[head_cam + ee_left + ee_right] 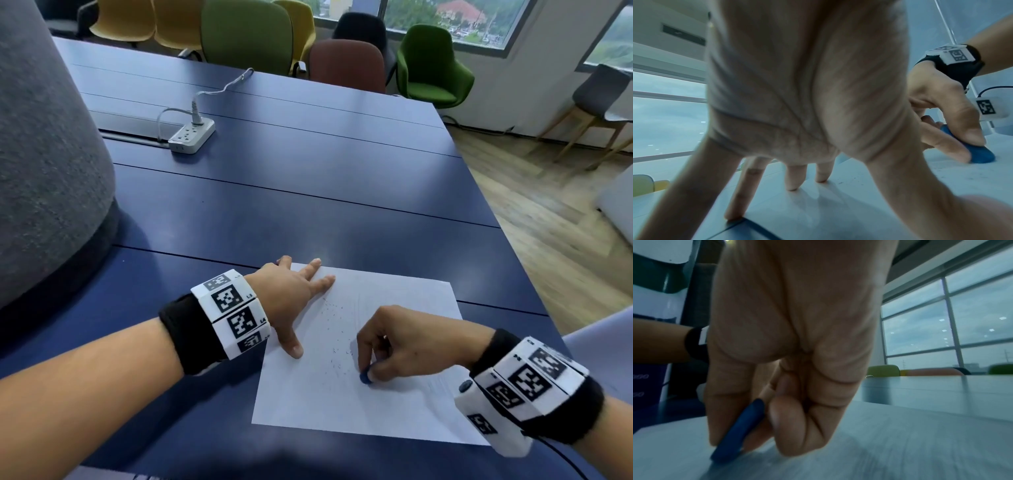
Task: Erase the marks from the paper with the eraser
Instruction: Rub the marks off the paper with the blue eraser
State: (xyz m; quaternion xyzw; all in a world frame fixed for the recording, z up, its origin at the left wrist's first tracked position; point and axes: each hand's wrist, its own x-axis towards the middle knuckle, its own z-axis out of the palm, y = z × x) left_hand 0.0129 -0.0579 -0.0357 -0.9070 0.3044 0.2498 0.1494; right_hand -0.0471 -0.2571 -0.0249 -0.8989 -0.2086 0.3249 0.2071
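Pinching a small blue eraser [364, 377], the right hand [404, 342] pushes its tip down on the white paper [394, 411], near the middle of the sheet. Tiny dark crumbs [334, 310] are sprinkled on the paper between the two hands. The left hand [291, 301] is spread out flat with straight fingers, pressing on the paper's left edge. The paper lies on a dark blue tabletop [308, 192]. A white power strip [191, 135] sits far back on it.
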